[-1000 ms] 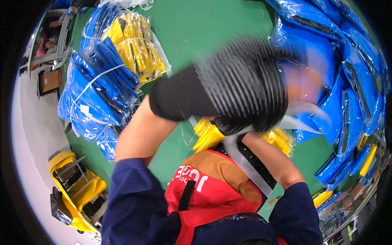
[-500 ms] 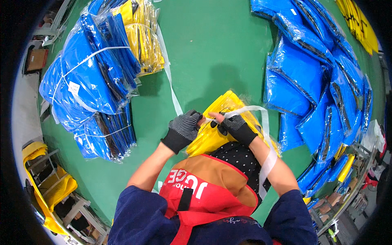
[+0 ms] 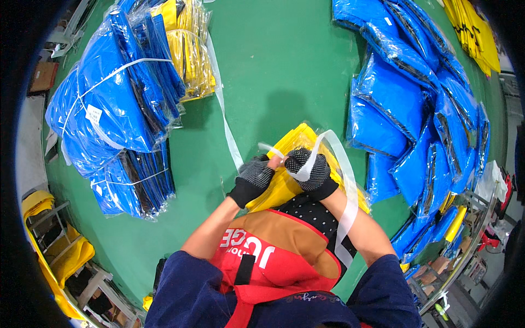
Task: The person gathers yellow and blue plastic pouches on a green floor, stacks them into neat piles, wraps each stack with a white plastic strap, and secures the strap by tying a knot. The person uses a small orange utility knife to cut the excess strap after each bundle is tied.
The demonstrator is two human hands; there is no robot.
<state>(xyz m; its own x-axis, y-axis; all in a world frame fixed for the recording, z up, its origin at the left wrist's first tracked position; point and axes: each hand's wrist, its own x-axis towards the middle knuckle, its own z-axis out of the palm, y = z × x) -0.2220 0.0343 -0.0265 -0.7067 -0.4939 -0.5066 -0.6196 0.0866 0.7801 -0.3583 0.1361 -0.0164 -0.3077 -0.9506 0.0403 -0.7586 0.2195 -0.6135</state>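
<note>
In the head view, two gloved hands meet over one yellow stack, which lies on the green surface directly in front of the person: the left hand (image 3: 255, 176) pinches one white strip (image 3: 350, 202) between bare thumb and finger, and the right hand (image 3: 309, 169) is curled, pinching that strip just beside it. The strip crosses the right hand's fingers, then loops beyond and down over the right forearm. The yellow stack (image 3: 280, 187) is bright and glossy, in many thin layers, with clear plastic showing at its edges; its narrow corner points away from the person, and its layered left edge slants from near left to far right. Its long axis I cannot tell, as hands and apron (image 3: 284, 229) cover part. At left are two tied blue bundles, upper (image 3: 109, 93) and lower (image 3: 131, 183), and one yellow bundle (image 3: 191, 60); at right, overlapping blue packets (image 3: 394, 104) too jumbled to count.
</note>
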